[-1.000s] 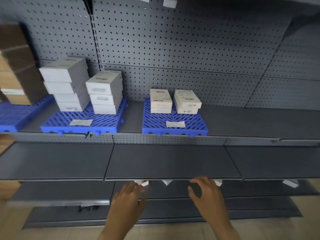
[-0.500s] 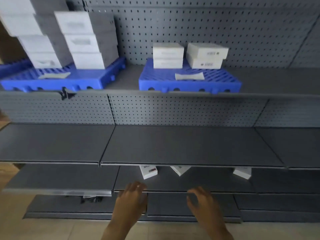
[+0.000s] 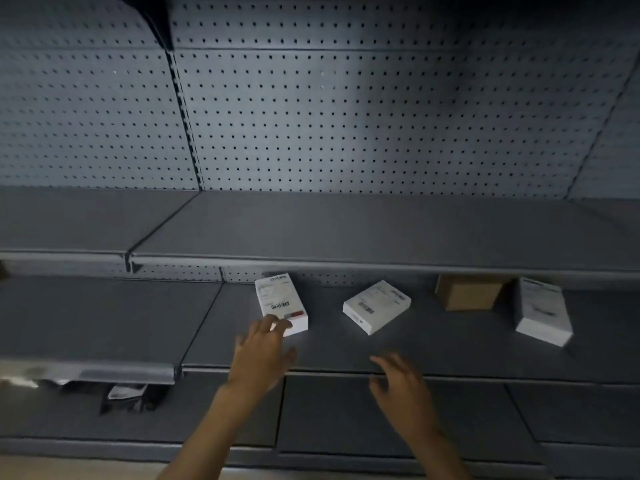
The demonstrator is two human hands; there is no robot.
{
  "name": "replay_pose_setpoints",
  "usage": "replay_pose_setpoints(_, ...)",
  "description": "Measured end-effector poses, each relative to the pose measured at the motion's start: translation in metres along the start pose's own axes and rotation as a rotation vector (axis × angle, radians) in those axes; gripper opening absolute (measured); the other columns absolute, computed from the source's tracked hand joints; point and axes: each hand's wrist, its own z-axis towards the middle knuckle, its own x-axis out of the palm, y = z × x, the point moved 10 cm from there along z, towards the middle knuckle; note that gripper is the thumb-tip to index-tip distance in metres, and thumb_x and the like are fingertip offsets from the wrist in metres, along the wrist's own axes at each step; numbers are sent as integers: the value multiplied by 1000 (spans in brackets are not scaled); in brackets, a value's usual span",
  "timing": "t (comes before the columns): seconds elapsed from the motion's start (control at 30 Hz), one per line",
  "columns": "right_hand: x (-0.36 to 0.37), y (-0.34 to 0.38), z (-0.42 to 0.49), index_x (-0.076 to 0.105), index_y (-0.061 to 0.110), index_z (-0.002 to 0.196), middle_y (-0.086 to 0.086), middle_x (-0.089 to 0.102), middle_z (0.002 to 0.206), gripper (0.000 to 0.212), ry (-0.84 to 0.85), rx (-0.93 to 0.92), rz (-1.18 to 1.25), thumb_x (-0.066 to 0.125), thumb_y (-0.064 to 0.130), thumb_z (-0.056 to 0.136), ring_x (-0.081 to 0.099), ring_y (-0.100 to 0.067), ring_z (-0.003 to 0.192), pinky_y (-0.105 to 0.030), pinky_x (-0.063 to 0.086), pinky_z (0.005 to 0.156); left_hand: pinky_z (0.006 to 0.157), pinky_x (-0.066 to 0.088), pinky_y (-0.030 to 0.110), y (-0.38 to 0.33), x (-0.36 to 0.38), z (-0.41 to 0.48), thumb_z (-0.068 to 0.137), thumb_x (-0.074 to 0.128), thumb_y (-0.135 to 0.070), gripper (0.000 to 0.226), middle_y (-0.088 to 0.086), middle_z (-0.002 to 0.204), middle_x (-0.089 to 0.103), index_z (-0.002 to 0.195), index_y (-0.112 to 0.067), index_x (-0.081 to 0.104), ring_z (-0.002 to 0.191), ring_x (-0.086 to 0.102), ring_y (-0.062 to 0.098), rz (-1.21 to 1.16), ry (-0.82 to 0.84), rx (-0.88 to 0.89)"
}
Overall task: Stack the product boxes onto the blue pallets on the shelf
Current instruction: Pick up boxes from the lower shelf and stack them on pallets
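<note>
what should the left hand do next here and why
Probably curl the left hand round the leftmost white box and lift it: its fingers are at the box's near corner but not yet round it, while the right hand hangs open, short of the middle white box.

White boxes: three, mid-frame (image 3: 280, 303) (image 3: 377, 304) (image 3: 542, 310)
Brown box: one, right of centre (image 3: 467, 292)
My hands: two, left hand (image 3: 263, 355), right hand (image 3: 398, 386)

On 1 grey shelf (image 3: 433, 344) lie flat a white left box (image 3: 281, 303), a skewed middle box (image 3: 376, 306), and a right box (image 3: 542, 311).
</note>
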Motion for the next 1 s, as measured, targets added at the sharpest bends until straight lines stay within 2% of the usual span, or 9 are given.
replay_pose_setpoints(0.1,26,-15,1,66,27,131,6,61,132,39,-58,-2,-42,59,42,97,65,-20,115,-36,56,91,111,33,51,6,24,29,96,56,-47,58,-4,156,31,149,-33,38,143,29,22,-3,54,-45)
replay_pose_setpoints(0.27,42,-12,-2,73,25,113,4,66,114,32,-132,-36,-122,65,48,92,68,-21,99,-35,60,75,110,33,54,7,53,74,100,47,-55,58,0,156,27,151,-31,36,144,25,26,-46,19,-105)
replay_pose_setpoints(0.33,43,-9,-3,72,27,110,5,64,112,31,-139,-48,-151,62,50,92,68,-19,96,-33,60,73,109,33,54,9,69,86,98,44,-63,61,0,154,30,149,-31,37,143,27,26,-83,0,-145)
replay_pose_setpoints(0.43,37,-6,-4,74,32,104,8,64,103,34,-176,-60,-220,55,55,87,69,-14,81,-29,59,60,103,39,53,14,83,98,95,45,-68,63,2,149,39,143,-28,44,138,35,26,-79,-55,-240)
replay_pose_setpoints(0.53,35,-6,-6,75,34,102,9,65,101,37,-179,-68,-254,51,56,85,70,-11,76,-26,57,55,94,42,52,17,79,98,92,57,-52,52,3,139,50,136,-24,54,130,40,27,-80,-169,-269)
replay_pose_setpoints(0.67,40,-9,-8,75,32,108,7,66,112,31,-175,-111,-258,73,50,84,72,-12,86,-26,59,56,92,40,54,22,77,78,83,65,-42,51,-1,135,55,131,-26,59,127,44,26,-119,-223,-238)
replay_pose_setpoints(0.8,45,-11,-8,75,29,112,5,67,117,33,-160,-125,-259,76,46,83,72,-14,94,-27,61,58,87,42,52,25,77,53,80,67,-42,46,-7,132,59,123,-28,65,122,49,24,-85,-283,-145)
replay_pose_setpoints(0.9,41,-8,-6,76,29,106,5,69,111,30,-172,-127,-257,80,45,81,72,-13,89,-26,59,56,86,42,51,27,78,51,81,63,-43,44,-9,132,58,122,-29,64,121,49,24,-81,-286,-120)
replay_pose_setpoints(1.0,31,1,1,73,29,90,9,65,93,16,-204,-155,-268,82,37,79,64,-13,79,-26,54,55,79,43,49,26,82,49,80,50,-47,48,-6,128,60,122,-27,63,115,49,25,-23,-318,-79)
